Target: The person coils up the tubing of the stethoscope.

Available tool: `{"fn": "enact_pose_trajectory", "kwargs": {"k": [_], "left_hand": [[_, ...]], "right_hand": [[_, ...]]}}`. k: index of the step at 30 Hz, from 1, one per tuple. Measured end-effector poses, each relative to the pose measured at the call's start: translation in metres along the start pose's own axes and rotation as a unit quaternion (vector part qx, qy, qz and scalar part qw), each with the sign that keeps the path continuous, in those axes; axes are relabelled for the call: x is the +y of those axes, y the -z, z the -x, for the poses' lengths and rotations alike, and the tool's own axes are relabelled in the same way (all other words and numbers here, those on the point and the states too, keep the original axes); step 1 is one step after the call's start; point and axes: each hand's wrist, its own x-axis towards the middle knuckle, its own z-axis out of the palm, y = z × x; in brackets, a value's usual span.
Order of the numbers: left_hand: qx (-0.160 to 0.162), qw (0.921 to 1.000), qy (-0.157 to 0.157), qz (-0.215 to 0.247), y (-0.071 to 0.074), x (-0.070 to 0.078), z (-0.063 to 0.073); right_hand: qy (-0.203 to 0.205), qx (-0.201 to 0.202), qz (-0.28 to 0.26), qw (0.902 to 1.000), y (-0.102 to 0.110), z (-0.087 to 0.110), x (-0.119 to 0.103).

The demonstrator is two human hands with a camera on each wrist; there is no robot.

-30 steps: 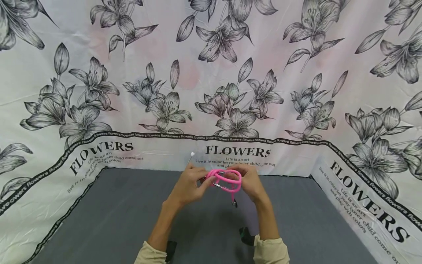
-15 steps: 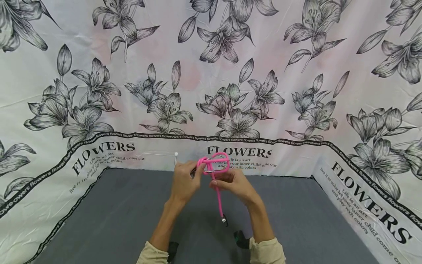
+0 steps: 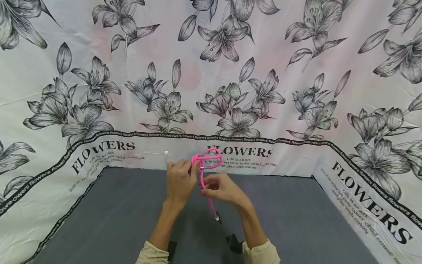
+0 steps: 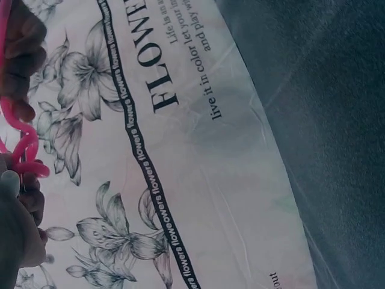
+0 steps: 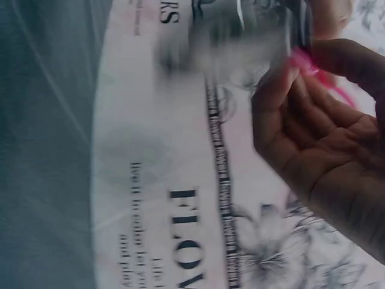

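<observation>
A pink stethoscope (image 3: 202, 175) is held up in front of me, its tubing wound into a loop at the top. My left hand (image 3: 179, 181) grips the bundled part between thumb and fingers. A metal ear tube with a white tip (image 3: 166, 152) pokes up beyond that hand. Lower down, the right hand (image 3: 222, 187) pinches the tubing between thumb and fingertips. Below it hangs the tubing's end with a metal piece (image 3: 217, 217). In the left wrist view pink tubing (image 4: 27, 141) shows between both hands. The right wrist view has the right hand (image 5: 325, 138) pinching it, with a blurred metallic part nearby.
A dark grey table surface (image 3: 125, 212) lies under the hands. Behind and at the sides hangs a white cloth (image 3: 184, 146) printed with flowers and lettering. Dark wrist devices (image 3: 234, 244) sit near the cream sleeves (image 3: 262, 253).
Both hands have moved left with the stethoscope. The right hand has gone from beside the loop down onto the hanging tubing, and the loop has risen.
</observation>
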Motion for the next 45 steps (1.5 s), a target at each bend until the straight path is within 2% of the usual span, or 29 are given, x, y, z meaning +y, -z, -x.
{"fn": "enact_pose_trajectory", "kwargs": {"k": [3, 5, 7, 9, 11, 13, 15, 16, 18, 20, 23, 26, 31, 35, 38, 42, 45], "left_hand": [[-0.002, 0.9992, -0.033, -0.023, -0.003, 0.001, 0.0], [-0.004, 0.9981, -0.051, -0.034, -0.005, 0.001, 0.001], [-0.007, 0.997, -0.067, -0.038, -0.005, 0.002, 0.001], [-0.013, 0.9958, -0.081, -0.041, -0.006, 0.003, 0.002], [-0.025, 0.9947, -0.092, -0.038, -0.005, 0.003, 0.001], [-0.041, 0.9939, -0.097, -0.033, -0.004, 0.003, 0.001], [-0.061, 0.9925, -0.101, -0.031, -0.003, 0.003, 0.001], [-0.071, 0.9915, -0.105, -0.03, -0.002, 0.003, 0.001], [-0.095, 0.9881, -0.118, -0.027, -0.002, 0.004, 0.002], [-0.116, 0.9834, -0.137, -0.024, -0.002, 0.006, 0.002], [-0.141, 0.9781, -0.153, -0.006, -0.001, 0.008, 0.002], [-0.16, 0.9739, -0.161, 0.008, 0.001, 0.009, 0.002], [-0.205, 0.9643, -0.165, 0.029, 0.004, 0.011, 0.001], [-0.207, 0.9632, -0.167, 0.041, 0.005, 0.014, 0.001], [-0.207, 0.9614, -0.169, 0.063, 0.007, 0.014, 0.0], [-0.217, 0.956, -0.172, 0.097, 0.009, 0.013, -0.002], [-0.226, 0.9512, -0.178, 0.111, 0.009, 0.012, -0.004]], "right_hand": [[0.022, 0.024, 0.098, 0.9947, -0.002, 0.005, -0.013], [0.033, 0.044, 0.156, 0.9862, -0.004, 0.008, -0.021], [0.058, 0.065, 0.22, 0.9716, -0.007, 0.009, -0.027], [0.094, 0.091, 0.295, 0.9465, -0.01, 0.01, -0.031], [0.139, 0.125, 0.367, 0.9114, -0.012, 0.01, -0.032], [0.175, 0.166, 0.429, 0.8706, -0.011, 0.011, -0.032], [0.191, 0.209, 0.473, 0.8345, -0.008, 0.011, -0.03], [0.194, 0.228, 0.487, 0.8204, -0.007, 0.011, -0.03], [0.188, 0.263, 0.511, 0.7964, -0.004, 0.01, -0.028], [0.182, 0.295, 0.526, 0.7767, 0.0, 0.01, -0.026], [0.18, 0.331, 0.528, 0.7606, 0.006, 0.009, -0.02], [0.181, 0.35, 0.52, 0.7579, 0.011, 0.008, -0.015], [0.172, 0.348, 0.515, 0.7639, 0.017, 0.01, -0.009], [0.183, 0.355, 0.505, 0.7653, 0.022, 0.01, -0.004], [0.201, 0.359, 0.46, 0.787, 0.026, 0.011, -0.001], [0.208, 0.344, 0.393, 0.8272, 0.033, 0.014, 0.001], [0.204, 0.331, 0.373, 0.8423, 0.035, 0.017, 0.004]]}}
